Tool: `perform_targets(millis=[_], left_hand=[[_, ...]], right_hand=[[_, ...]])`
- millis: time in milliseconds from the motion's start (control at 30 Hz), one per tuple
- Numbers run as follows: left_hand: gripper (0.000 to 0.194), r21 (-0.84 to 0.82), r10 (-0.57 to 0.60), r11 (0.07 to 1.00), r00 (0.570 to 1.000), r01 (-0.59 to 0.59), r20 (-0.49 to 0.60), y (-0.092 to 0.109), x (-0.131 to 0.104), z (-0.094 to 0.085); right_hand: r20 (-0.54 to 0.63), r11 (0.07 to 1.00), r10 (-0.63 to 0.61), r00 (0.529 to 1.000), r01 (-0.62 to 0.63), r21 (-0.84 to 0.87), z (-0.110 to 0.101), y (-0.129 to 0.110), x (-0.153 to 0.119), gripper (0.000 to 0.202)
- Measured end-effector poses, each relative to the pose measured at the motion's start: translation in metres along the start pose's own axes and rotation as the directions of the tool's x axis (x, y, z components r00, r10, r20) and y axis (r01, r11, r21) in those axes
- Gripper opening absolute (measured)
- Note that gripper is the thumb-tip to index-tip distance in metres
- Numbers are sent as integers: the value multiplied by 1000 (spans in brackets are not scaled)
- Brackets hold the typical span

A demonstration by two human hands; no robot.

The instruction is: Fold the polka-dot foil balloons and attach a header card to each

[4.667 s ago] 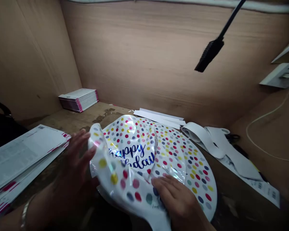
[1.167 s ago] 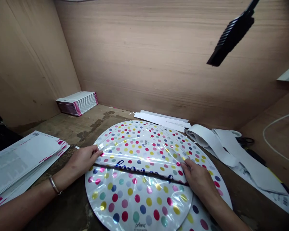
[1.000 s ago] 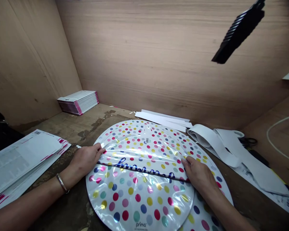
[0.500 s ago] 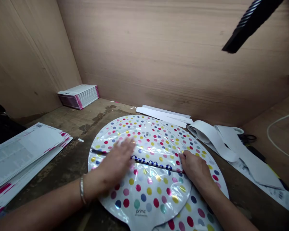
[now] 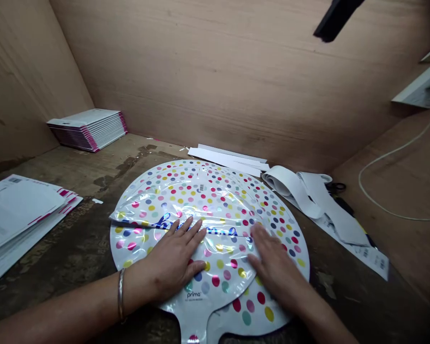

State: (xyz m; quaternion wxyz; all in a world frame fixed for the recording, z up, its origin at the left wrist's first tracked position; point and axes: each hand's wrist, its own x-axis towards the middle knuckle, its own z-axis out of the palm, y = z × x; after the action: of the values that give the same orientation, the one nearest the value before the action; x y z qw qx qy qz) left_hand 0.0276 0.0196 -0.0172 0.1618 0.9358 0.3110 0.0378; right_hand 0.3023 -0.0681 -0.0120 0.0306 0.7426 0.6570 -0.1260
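Note:
A flat white foil balloon (image 5: 218,296) with coloured dots lies in front of me, its top flap folded down across the middle. Blue lettering shows along the fold, partly covered by my fingers. More dotted foil balloons (image 5: 294,234) lie beneath it, showing at the right. My left hand (image 5: 177,260) rests flat on the balloon just below the fold, fingers spread. At the fold's right end, my right hand (image 5: 272,260) touches the foil with fingers stretched and thumb apart, slightly blurred. The balloon's neck (image 5: 193,320) points toward me.
Printed cards (image 5: 21,205) lie in a stack at left; another card stack (image 5: 103,129) stands at the back left. White paper strips (image 5: 229,162) lie by the rear wall. A curled label strip (image 5: 315,196) and black scissors (image 5: 337,186) are at right, near a white cable (image 5: 380,205).
My left hand has come down flat below the fold. My right hand has opened from its grip at the fold's right end. The blue lettering shows more fully; the view has shifted right.

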Motion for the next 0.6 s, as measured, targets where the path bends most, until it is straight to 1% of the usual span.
perform_targets(millis=[33, 67, 100, 133, 167, 200, 233, 267, 300, 367, 400, 433, 467, 500, 533, 567, 600], left_hand=[[64, -8, -9, 1000, 1000, 9, 19, 0, 0, 0], [64, -12, -14, 1000, 999, 15, 32, 1, 0, -1], [64, -13, -17, 1000, 999, 17, 36, 2, 0, -1], [63, -12, -15, 1000, 999, 16, 34, 3, 0, -1], [63, -9, -12, 1000, 1000, 12, 29, 5, 1, -2], [64, -9, -8, 1000, 1000, 8, 22, 7, 2, -3], [64, -11, 0, 1000, 1000, 0, 15, 8, 3, -3], [65, -17, 15, 1000, 1000, -14, 10, 7, 3, -5], [65, -23, 34, 999, 999, -34, 11, 5, 1, -6], [65, -23, 39, 999, 999, -38, 19, -10, -10, -9], [65, -10, -7, 1000, 1000, 7, 19, -22, -22, -10], [65, 14, -87, 996, 996, 87, 10, -37, -37, -11], [64, 47, -210, 976, 978, 210, -15, -53, -55, -12], [64, 78, -347, 933, 936, 350, -57, -68, -75, -12], [63, 106, -447, 884, 889, 456, -99, -82, -94, -13], [63, 126, -511, 842, 850, 525, -129, -92, -109, -15], [66, 141, -559, 798, 807, 586, -191, -98, -120, -18]], right_hand=[[-41, 992, 119, 992, -120, -34, -2, 18, -2, 63], [-132, 975, 200, 971, -210, -68, -4, 30, -2, 63], [-233, 971, 196, 953, -222, -91, -6, 36, -2, 63], [-316, 979, 125, 940, -169, -114, -9, 35, 0, 62], [-363, 988, 13, 932, -67, -137, -11, 27, 2, 61], [-358, 986, -118, 926, 67, -152, -12, 14, 5, 58], [-308, 969, -234, 922, 196, -149, -13, -1, 9, 56], [-233, 949, -312, 921, 289, -125, -13, -16, 12, 54], [-158, 934, -357, 921, 346, -90, -12, -28, 16, 52], [-69, 927, -374, 925, 373, -25, -9, -42, 21, 51], [-57, 930, -367, 929, 367, -5, -7, -44, 24, 51], [-55, 933, -359, 932, 360, 8, -5, -43, 26, 51], [-55, 935, -352, 934, 354, 15, -4, -40, 27, 51], [-51, 938, -345, 937, 346, 19, -3, -37, 28, 51], [-43, 942, -333, 942, 334, 18, -3, -34, 29, 52], [-31, 947, -320, 947, 321, 14, -3, -33, 29, 52], [-19, 952, -305, 952, 305, 8, -4, -33, 28, 53]])
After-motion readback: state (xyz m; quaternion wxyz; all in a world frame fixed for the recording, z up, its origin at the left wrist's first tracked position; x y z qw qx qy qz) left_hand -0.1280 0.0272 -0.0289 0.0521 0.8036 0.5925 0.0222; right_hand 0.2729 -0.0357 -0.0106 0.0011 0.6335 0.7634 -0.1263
